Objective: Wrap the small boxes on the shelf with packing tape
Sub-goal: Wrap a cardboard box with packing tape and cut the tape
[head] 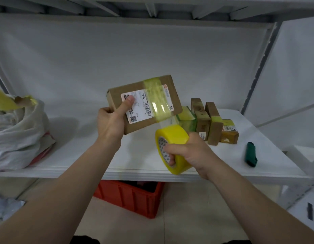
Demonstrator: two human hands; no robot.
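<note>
The left hand [110, 124] holds a brown cardboard box [143, 103] up above the white shelf [135, 155], fingers curled behind its lower left edge and the thumb pressed flat on the white shipping label [143, 104] on its front. The box is tilted, its right end higher. A band of yellowish clear tape [157, 99] crosses the box and part of the label, and runs from the lower edge down to the yellow tape roll [173, 147] just below and to the right. The right hand [189, 152] grips that roll, with fingers hooked through the core and the thumb over the outer rim. On the shelf behind the roll stands a cluster of small boxes [210, 120], several already carrying bands of yellow tape; they sit close together, touching or nearly so. To their right, apart from them, a dark green lighter-shaped object [251, 154] lies on the shelf. At the left end of the shelf sits a white plastic bag [18, 134], bulging, with something red showing under it. Below the shelf, on the floor, stands a red plastic crate [131, 198].
</note>
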